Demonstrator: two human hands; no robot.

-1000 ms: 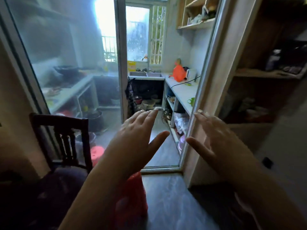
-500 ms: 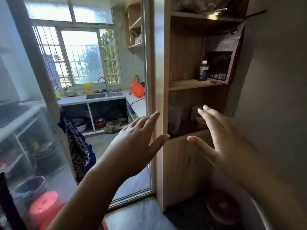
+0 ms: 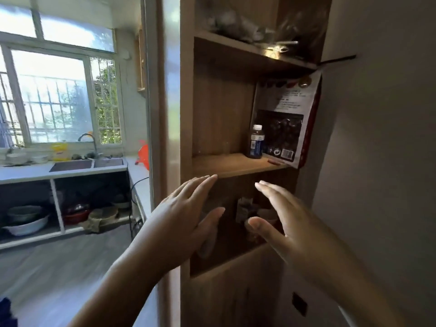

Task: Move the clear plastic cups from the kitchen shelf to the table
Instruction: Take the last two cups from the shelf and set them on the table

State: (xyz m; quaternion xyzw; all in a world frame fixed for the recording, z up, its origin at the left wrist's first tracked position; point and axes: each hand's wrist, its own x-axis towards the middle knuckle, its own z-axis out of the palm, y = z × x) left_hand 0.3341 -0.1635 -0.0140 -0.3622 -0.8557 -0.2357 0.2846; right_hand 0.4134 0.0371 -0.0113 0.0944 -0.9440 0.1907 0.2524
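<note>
Head view, approach to the kitchen shelf (image 3: 236,165). Half a second ago I stood a little farther off, with the sink and kitchen floor filling much of the left side; now the wooden unit takes up the centre and both hands sit directly in front of its lower compartment. My left hand (image 3: 181,215) is spread flat, fingers extended, its fingertips level with the front edge of the middle board. My right hand (image 3: 286,223) is likewise spread and slack, thumb apart from the fingers — neither hand holds anything.

On the middle board stand a small bottle (image 3: 256,142) with a white cap and, leaning behind it, a printed bag (image 3: 286,121). The clear plastic cups are not plainly identifiable: pale, translucent shapes (image 3: 236,22) lie on the top board, and dim objects (image 3: 245,208) sit in the shadowed compartment between my hands, but blur and darkness prevent a firm reading of either.

Interpretation — the walk-up appears finished and the reach is beginning. Nothing has been grasped, so the task is at its opening stage. The next move calls for finding the cups and closing on them gently, since thin plastic crushes and slips easily.
</note>
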